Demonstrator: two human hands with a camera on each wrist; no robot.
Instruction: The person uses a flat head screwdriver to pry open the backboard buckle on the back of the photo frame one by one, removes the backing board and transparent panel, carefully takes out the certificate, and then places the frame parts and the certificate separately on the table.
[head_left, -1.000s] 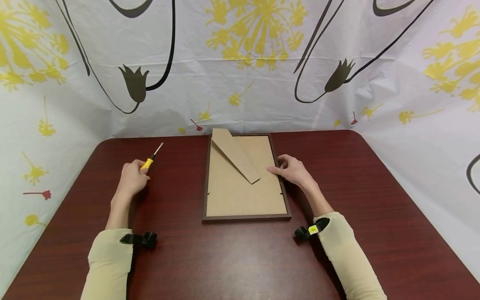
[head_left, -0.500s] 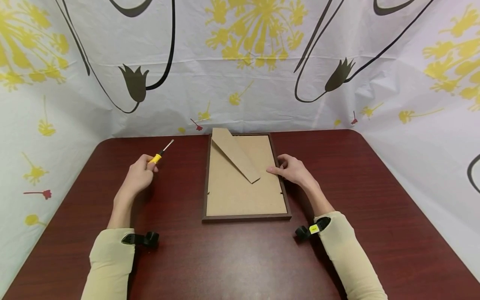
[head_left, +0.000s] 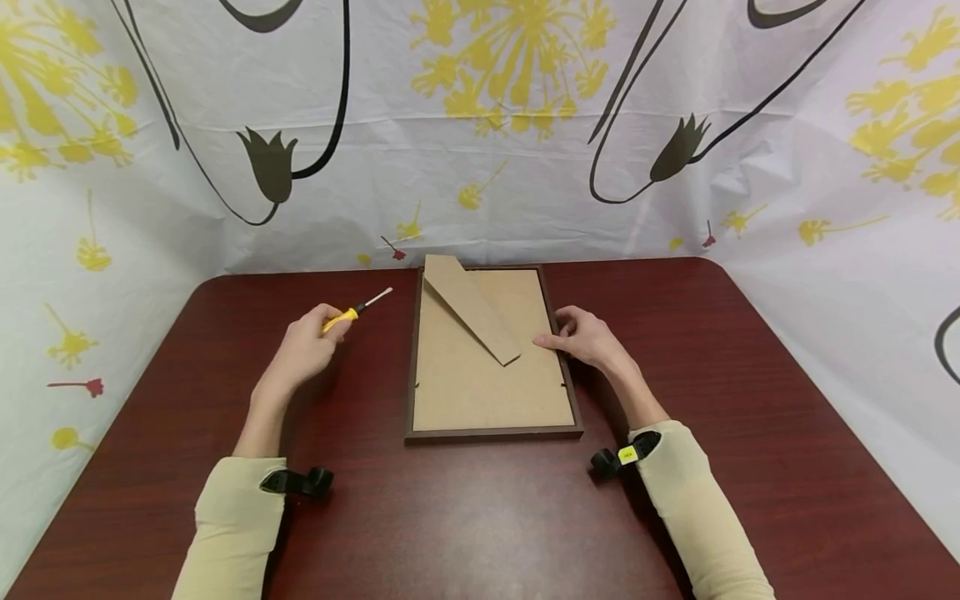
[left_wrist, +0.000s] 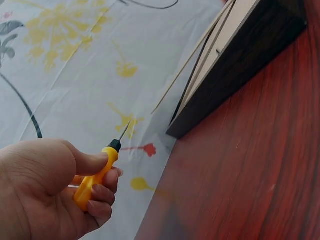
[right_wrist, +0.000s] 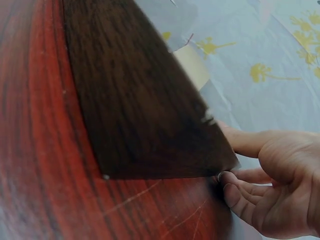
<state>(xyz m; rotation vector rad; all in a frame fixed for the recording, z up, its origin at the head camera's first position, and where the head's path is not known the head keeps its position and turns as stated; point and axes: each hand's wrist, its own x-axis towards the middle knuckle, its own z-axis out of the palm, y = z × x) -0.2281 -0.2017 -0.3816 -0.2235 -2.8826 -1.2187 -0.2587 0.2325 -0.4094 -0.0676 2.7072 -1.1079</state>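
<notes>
Fingers (left_wrist: pixel 101 210) of your left hand (head_left: pixel 306 343) curl round the yellow screwdriver (head_left: pixel 345 317), its tip just left of the frame (head_left: pixel 495 434). Your right hand (head_left: pixel 588 340) pinches the frame's right edge, thumb (head_left: pixel 552 341) on its backing board (head_left: pixel 480 398); the frame lies back-up on the table (head_left: pixel 450 517) under 1 slanting tan strip (head_left: pixel 468 308).

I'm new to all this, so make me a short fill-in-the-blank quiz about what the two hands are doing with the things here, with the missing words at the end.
1. The left hand grips a screwdriver by its handle, whose main colour is ____.
2. The right hand holds the picture frame along its ____ side, as the head view shows it.
3. The frame has its ____ facing up, so the tan stand shows.

Missing words: yellow; right; back.
</notes>
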